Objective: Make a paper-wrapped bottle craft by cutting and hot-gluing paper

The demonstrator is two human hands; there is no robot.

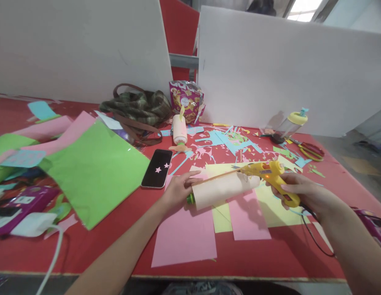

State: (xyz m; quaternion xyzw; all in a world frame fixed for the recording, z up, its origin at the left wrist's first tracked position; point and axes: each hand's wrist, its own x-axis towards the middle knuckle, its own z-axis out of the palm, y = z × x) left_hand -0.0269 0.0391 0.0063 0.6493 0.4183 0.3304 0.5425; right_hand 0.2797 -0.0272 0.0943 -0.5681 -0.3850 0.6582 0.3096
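Observation:
My right hand (296, 191) grips a yellow hot glue gun (275, 174) by its handle; an orange light glows on its body. The gun's nozzle is over the right part of a bottle wrapped in cream paper (225, 189), close to the paper's upper edge. My left hand (182, 189) holds the bottle's left end, its fingers along the paper edge, near a green cap (191, 199). The bottle lies on its side over pink sheets (186, 237) and pale yellow sheets (276, 213). Whether glue is coming out cannot be made out.
A phone (156, 169) with pink stars lies left of my hands, beside a green sheet (98, 172). Another wrapped bottle (179, 130), a snack bag (187, 100) and a plaid bag (138, 106) stand behind. Scissors (311, 150), paper scraps (227, 141) and a clear bottle (290, 127) are at the back right.

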